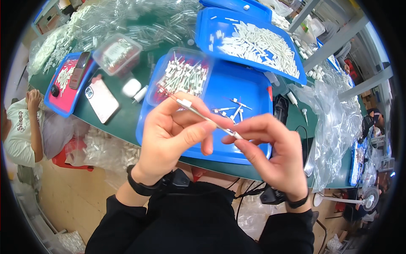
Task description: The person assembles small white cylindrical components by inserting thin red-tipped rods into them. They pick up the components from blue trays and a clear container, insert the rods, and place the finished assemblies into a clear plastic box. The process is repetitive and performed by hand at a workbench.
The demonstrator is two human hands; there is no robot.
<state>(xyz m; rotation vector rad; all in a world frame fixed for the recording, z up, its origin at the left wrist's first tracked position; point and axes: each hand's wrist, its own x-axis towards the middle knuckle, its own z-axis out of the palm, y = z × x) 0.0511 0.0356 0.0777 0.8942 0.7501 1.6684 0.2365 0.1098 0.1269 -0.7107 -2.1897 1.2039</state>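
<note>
Between thumb and fingers, my left hand (173, 133) pinches a thin rod-like piece (198, 113) with a white block near its upper end and fine red wires. My right hand (275, 148) pinches a small white tube (235, 134) at the rod's lower end; whether the rod is inside the tube I cannot tell. Both hands are over a blue tray (253, 91), where several similar white pieces with thin red wires (237, 111) lie. A clear plastic box (207, 63) full of such pieces stands in the tray's left part.
A second blue tray (203, 44) heaped with short white tubes (262, 44) overlaps behind. To the left are a phone (102, 101), a clear box (117, 55) and a blue-rimmed red tray (63, 111). Plastic film (330, 122) drapes the table's right side. Another person (25, 127) sits far left.
</note>
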